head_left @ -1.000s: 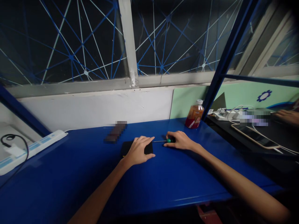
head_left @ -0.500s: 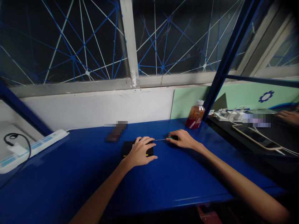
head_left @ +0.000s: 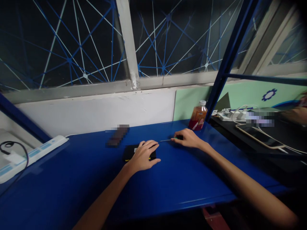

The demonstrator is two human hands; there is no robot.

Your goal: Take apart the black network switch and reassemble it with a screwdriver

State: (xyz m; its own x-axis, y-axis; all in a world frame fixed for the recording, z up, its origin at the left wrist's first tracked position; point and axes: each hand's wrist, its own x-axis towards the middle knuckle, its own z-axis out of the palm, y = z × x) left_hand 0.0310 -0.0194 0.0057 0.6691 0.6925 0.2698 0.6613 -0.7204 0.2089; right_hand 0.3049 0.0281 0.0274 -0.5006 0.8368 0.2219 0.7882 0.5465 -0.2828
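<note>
A flat black case (head_left: 128,153) with yellow marks along its front edge lies on the blue table (head_left: 168,185). Over its right part rests my left hand (head_left: 144,155), palm down, fingers spread and thumb stretched out to the right. Just right of the case, my right hand (head_left: 187,138) pinches a thin screwdriver (head_left: 165,140) by what shows as a green and dark handle. Its metal shaft points left, and its tip stands a small gap from my left fingertips. Most of the handle is hidden by my fingers.
A drink bottle (head_left: 198,116) stands behind my right hand. A blurred-out dark object (head_left: 118,135) lies behind the case. At left is a white power strip (head_left: 33,158); on the black table at right lies a phone (head_left: 259,136) with cables, near another person's blurred hand (head_left: 296,115).
My right hand has drawn the screwdriver slightly right and away from the case. My left hand keeps its place on the case. The view has shifted a little.
</note>
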